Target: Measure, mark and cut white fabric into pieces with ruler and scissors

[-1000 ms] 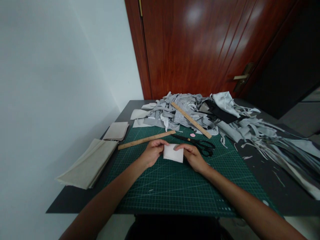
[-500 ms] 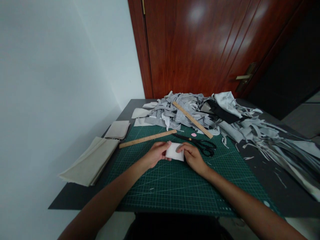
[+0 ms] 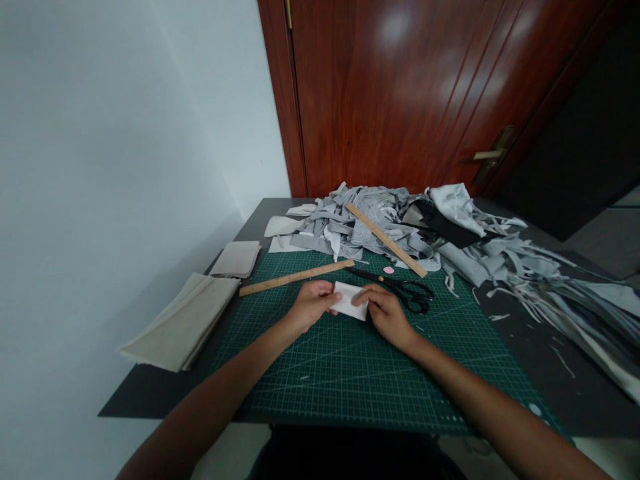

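Observation:
Between my hands is a small white piece of folded fabric (image 3: pixel 350 303), held over the green cutting mat (image 3: pixel 350 373). My left hand (image 3: pixel 314 305) grips its left edge, with the thumb lying on top. On the other side my right hand (image 3: pixel 387 312) pinches the right edge, thumb and forefinger closed on it. Black-handled scissors (image 3: pixel 413 293) lie just beyond my right hand, blades pointing left. One wooden ruler (image 3: pixel 295 278) rests on the mat past my left hand. A small pink oval piece (image 3: pixel 389 270) lies near the scissors.
A heap of grey fabric strips (image 3: pixel 370 213) fills the back of the table, with another wooden ruler (image 3: pixel 387 240) across it. More strips (image 3: pixel 545 280) spread to the right. Folded cream cloth (image 3: pixel 185 320) and a smaller cloth stack (image 3: pixel 236 259) sit at the left by the wall.
My left thumb has slid from the fabric's top corner down onto its left side, and the left fingers have shifted up behind it. The right hand stays nearly still.

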The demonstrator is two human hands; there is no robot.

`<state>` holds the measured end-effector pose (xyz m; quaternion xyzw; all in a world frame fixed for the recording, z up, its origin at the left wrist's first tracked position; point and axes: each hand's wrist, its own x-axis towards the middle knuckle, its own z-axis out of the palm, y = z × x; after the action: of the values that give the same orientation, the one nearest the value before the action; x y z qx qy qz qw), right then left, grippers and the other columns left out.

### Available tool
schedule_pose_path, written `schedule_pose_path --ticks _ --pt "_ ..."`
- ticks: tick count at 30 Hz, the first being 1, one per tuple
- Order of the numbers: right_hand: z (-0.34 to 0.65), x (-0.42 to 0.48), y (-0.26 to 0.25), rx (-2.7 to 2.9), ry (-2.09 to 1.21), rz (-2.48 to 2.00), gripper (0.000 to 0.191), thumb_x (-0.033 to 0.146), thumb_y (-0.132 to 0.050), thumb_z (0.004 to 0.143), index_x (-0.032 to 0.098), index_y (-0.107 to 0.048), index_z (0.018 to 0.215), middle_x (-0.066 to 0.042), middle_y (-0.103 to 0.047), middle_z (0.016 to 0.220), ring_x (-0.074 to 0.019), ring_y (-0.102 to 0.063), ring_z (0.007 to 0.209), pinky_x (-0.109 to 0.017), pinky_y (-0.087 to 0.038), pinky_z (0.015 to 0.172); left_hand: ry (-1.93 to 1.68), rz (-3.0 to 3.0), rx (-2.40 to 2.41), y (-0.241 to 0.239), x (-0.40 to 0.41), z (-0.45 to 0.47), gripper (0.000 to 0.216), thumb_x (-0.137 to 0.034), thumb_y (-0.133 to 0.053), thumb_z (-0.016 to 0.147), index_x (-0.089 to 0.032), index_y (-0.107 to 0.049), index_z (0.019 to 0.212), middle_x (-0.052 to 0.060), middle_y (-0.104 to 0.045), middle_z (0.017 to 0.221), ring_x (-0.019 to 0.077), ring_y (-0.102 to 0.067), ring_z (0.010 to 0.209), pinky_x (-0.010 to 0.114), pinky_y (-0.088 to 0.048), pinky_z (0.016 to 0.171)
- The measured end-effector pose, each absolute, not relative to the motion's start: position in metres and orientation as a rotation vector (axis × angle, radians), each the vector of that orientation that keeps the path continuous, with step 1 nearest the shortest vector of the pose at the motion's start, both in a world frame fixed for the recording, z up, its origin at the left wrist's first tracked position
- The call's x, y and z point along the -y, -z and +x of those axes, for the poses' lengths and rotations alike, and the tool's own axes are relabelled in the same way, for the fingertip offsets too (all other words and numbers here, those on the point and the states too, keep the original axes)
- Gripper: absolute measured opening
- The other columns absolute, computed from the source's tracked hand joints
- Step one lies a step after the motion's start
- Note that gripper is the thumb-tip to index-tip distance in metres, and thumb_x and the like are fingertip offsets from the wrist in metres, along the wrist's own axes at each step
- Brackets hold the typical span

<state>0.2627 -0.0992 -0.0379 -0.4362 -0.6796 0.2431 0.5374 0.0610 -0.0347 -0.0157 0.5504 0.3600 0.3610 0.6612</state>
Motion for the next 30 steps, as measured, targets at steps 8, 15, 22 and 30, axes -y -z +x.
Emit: schedule_pose_path --ticks 8,15,22,30 --pt "0.27 0.099 0.022 1.419 -1.03 -0.999 0.011 0.025 -0.068 0.082 0.024 -0.076 0.088 -0.003 -0.074 0.096 -0.0231 -0.066 0.092 -0.036 -0.049 0.086 -0.969 1.406 -0.798 0.012 0.032 0.062 0.052 -0.027 -0.086 0.069 -0.017 -0.062 0.114 0.0 -0.071 0.07 0.0155 -0.064 0.058 0.023 -0.049 0.05" --pt "0.271 0.106 0.012 1.303 -1.362 -0.96 0.063 0.065 -0.077 0.079 0.024 -0.069 0.126 -0.003 -0.075 0.093 -0.0216 -0.068 0.082 -0.031 -0.05 0.069 -0.802 1.474 -0.676 0.002 0.047 0.061 0.077 -0.024 -0.082 0.074 -0.02 -0.048 0.143 0.0 -0.071 0.077 0.0164 -0.065 0.063 0.023 -0.047 0.054" --pt "0.254 0.107 0.015 1.345 -1.263 -1.069 0.039 0.056 -0.086 0.071 0.02 -0.075 0.08 0.001 -0.068 0.067 -0.0139 -0.056 0.057 -0.026 -0.04 0.053 -0.701 1.655 -0.659 0.002 0.062 0.062 0.087 -0.019 -0.077 0.08 -0.023 -0.037 0.158 0.002 -0.074 0.083 0.0174 -0.068 0.073 0.026 -0.049 0.065" --pt "0.246 0.114 0.017 1.012 -1.229 -1.033 0.041 0.057 -0.086 0.071 0.022 -0.064 0.07 0.003 -0.063 0.063 -0.0136 -0.05 0.055 -0.027 -0.038 0.053 -0.938 1.672 -0.801 0.005 0.058 0.068 0.032 -0.02 -0.081 0.073 -0.017 -0.076 0.105 0.002 -0.075 0.08 0.016 -0.067 0.072 0.026 -0.049 0.068"
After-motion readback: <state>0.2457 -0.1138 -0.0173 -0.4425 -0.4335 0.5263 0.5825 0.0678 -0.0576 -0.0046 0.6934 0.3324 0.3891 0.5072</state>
